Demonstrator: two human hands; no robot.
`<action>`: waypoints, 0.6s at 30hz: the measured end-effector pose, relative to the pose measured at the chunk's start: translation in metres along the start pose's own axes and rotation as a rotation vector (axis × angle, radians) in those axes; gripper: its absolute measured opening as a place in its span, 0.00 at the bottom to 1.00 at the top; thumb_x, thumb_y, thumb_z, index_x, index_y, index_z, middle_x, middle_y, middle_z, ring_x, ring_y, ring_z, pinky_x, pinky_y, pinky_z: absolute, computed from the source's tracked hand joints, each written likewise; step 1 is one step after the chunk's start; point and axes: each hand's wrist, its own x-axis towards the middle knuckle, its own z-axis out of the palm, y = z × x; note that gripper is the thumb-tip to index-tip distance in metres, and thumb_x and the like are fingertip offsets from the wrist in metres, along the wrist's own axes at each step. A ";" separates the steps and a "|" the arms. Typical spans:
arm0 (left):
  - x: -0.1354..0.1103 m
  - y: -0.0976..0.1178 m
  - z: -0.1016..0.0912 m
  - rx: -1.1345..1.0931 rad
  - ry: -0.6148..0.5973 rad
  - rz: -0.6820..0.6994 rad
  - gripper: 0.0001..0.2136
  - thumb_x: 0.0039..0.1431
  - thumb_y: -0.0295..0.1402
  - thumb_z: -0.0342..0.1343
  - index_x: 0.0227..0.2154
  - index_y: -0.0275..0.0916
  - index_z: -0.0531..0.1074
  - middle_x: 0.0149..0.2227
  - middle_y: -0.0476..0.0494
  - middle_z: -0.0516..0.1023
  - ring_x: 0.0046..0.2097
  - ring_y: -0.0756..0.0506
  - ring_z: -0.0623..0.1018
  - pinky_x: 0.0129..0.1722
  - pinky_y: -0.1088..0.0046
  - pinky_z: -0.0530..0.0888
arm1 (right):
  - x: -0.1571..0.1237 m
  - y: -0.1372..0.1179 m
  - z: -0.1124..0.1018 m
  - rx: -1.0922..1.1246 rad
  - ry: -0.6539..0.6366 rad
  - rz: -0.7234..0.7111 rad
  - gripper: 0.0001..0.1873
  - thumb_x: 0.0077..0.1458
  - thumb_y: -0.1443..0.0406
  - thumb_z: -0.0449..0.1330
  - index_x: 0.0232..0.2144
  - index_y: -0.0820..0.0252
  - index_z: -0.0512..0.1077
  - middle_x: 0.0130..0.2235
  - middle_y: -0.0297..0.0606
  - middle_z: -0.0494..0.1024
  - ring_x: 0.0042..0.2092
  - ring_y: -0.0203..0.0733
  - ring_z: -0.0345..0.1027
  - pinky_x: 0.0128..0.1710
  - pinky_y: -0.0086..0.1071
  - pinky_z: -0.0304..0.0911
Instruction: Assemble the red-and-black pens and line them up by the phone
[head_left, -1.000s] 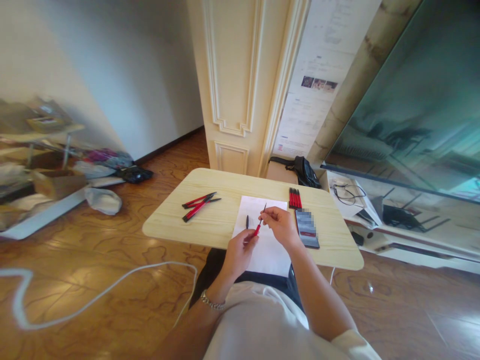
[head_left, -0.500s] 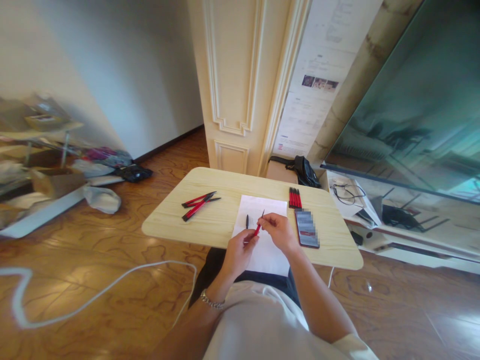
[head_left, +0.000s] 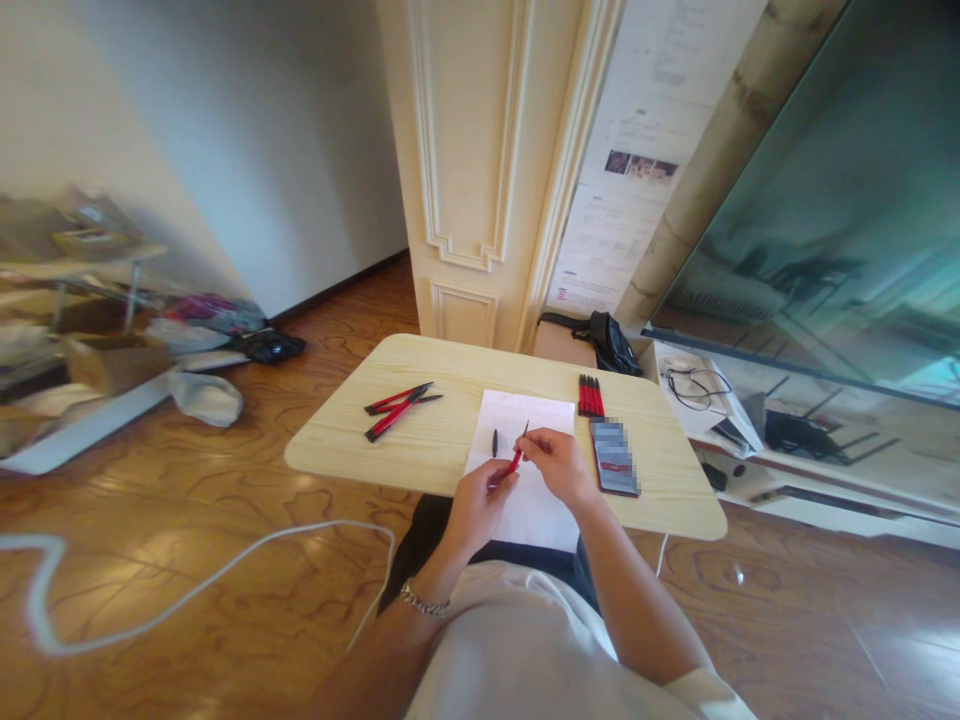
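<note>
My left hand (head_left: 484,497) is closed around the lower part of a red pen barrel (head_left: 514,463), held over a white sheet of paper (head_left: 536,520). With thumb and fingers pinched, my right hand (head_left: 553,460) grips a thin dark pen refill (head_left: 526,427) at the barrel's upper end. How far the refill sits inside the barrel is hidden by the fingers. On the paper, just beyond my left hand, lies a small black pen part (head_left: 495,441). Several red and black pens (head_left: 591,396) lie side by side past the paper's upper right corner.
More red and black pens (head_left: 395,410) lie crossed at the left of the pale wooden table (head_left: 337,440). A phone (head_left: 615,458) rests right of the paper. Beyond the table are a black bag (head_left: 611,340) and a white cabinet (head_left: 780,490). A white cable (head_left: 247,555) runs across the floor.
</note>
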 end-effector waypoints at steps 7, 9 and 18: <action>0.001 -0.003 0.000 -0.008 0.006 -0.021 0.12 0.57 0.40 0.54 0.38 0.37 0.73 0.35 0.43 0.79 0.36 0.45 0.78 0.32 0.74 0.72 | 0.000 -0.003 0.000 -0.035 0.020 0.004 0.12 0.53 0.58 0.57 0.31 0.61 0.74 0.29 0.35 0.75 0.31 0.36 0.66 0.32 0.29 0.59; 0.002 -0.003 -0.001 -0.010 0.014 -0.016 0.12 0.56 0.39 0.54 0.38 0.38 0.74 0.35 0.43 0.79 0.36 0.45 0.78 0.33 0.74 0.72 | -0.001 -0.004 0.001 -0.043 0.025 0.006 0.11 0.53 0.58 0.57 0.30 0.61 0.74 0.28 0.35 0.75 0.31 0.36 0.66 0.32 0.29 0.59; 0.001 -0.007 -0.004 -0.039 0.022 -0.021 0.12 0.56 0.40 0.55 0.37 0.37 0.74 0.34 0.43 0.79 0.36 0.45 0.77 0.32 0.74 0.72 | 0.004 0.004 -0.003 0.059 -0.139 0.015 0.12 0.51 0.59 0.60 0.34 0.61 0.74 0.32 0.36 0.76 0.32 0.35 0.67 0.32 0.29 0.60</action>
